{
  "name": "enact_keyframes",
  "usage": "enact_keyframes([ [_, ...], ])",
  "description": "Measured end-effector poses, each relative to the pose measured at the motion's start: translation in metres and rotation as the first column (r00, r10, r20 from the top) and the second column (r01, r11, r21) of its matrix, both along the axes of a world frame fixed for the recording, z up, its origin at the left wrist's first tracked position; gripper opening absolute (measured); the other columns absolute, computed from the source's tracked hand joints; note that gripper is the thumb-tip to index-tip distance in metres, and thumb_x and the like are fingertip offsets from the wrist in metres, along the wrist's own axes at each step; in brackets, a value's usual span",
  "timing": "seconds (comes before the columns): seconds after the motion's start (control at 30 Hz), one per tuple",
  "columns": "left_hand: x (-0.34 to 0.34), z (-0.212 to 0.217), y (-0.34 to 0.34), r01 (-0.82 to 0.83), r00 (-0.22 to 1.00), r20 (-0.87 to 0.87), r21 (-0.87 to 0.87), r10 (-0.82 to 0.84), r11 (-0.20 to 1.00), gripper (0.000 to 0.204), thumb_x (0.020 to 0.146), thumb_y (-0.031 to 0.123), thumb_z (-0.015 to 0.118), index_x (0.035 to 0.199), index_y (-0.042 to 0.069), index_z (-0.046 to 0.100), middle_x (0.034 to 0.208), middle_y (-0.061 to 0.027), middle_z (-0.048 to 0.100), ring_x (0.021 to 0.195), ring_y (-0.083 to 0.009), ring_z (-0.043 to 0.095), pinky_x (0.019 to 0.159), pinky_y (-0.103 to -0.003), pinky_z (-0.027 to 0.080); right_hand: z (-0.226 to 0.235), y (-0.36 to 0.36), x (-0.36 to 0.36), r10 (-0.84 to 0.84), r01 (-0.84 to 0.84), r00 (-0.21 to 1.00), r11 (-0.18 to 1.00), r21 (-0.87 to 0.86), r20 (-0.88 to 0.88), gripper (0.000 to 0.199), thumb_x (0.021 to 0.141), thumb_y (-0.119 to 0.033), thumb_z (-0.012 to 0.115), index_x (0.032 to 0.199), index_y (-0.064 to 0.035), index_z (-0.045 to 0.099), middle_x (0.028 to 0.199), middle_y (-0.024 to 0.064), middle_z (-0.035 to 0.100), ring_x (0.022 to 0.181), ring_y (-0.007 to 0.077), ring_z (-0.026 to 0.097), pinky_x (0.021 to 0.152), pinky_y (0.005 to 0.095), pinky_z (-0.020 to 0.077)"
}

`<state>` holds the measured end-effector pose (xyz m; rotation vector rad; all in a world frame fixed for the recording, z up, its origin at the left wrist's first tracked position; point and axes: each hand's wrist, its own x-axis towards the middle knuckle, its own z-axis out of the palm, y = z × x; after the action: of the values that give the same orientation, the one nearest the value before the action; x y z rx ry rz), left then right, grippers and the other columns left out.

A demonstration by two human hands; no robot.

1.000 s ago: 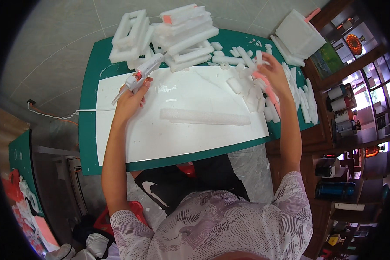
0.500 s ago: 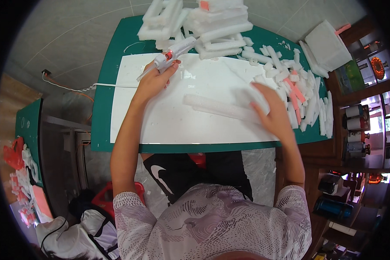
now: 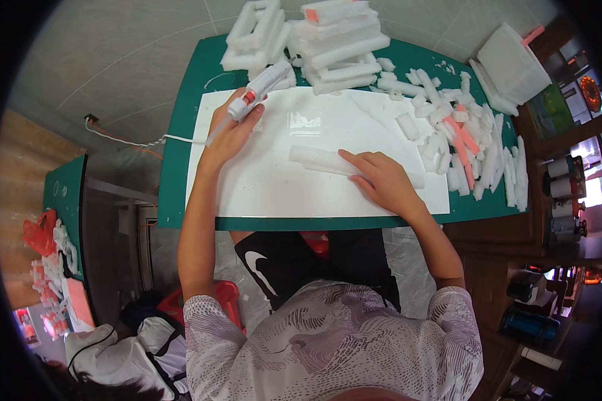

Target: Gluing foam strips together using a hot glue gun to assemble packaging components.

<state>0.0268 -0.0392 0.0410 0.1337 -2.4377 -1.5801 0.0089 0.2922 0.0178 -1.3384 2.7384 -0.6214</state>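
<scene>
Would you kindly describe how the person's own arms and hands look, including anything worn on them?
The left hand and right hand are bare, with no gloves or wristwatch to be seen. The forearms are uncovered too. The short sleeves match the shirt: whitish and muted mauve, patterned with fine dashes and curving lines.

A curved white logo (image 3: 255,260) marks the black shorts (image 3: 361,264); print (image 3: 269,80) on the glue gun (image 3: 254,93) is illegible.

Head fisheye — wearer's head | down at hands (image 3: 385,184) | table (image 3: 179,175) — near
</scene>
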Motion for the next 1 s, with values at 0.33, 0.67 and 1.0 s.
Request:
enact_keyframes([
  [0.33,0.11,-0.01,0.011,-0.166,0.982,-0.144,-0.354,0.122,0.92,0.042,0.08,0.0,0.071,0.121,0.002,0.062,0.112,-0.0186,0.069,0.102,-0.0352,0.069,0.088,-0.037,0.053,0.013,-0.009,-0.028,0.08,-0.08,0.997,0.996,-0.034,-0.018,0.056,0.088,-0.011,0.068,0.142,-0.016,0.055,0.104,0.0134,0.066,0.098,0.031,0.061,0.088,0.0387,0.0503],
  [0.67,0.137,-0.022,0.023,-0.305,0.948,-0.248,-0.527,0.199,0.794,0.043,0.081,0.008,0.071,0.124,0.006,0.063,0.117,-0.0119,0.061,0.084,-0.0288,0.069,0.068,-0.034,0.054,0.005,-0.048,-0.078,0.195,-0.195,0.98,0.981,0.002,-0.037,0.051,0.094,-0.016,0.064,0.143,-0.0203,0.055,0.111,0.0137,0.067,0.104,0.0305,0.061,0.093,0.0393,0.049],
  [1.0,0.134,-0.029,0.042,-0.208,0.976,-0.125,-0.773,0.178,0.6,0.055,0.07,-0.001,0.065,0.125,0.011,0.065,0.105,-0.0093,0.058,0.083,-0.0278,0.065,0.063,-0.039,0.053,-0.015,-0.052,-0.08,0.24,-0.241,0.97,0.97,-0.025,-0.04,0.053,0.093,-0.015,0.064,0.144,-0.0229,0.054,0.109,0.0104,0.068,0.101,0.0286,0.061,0.09,0.039,0.0496],
])
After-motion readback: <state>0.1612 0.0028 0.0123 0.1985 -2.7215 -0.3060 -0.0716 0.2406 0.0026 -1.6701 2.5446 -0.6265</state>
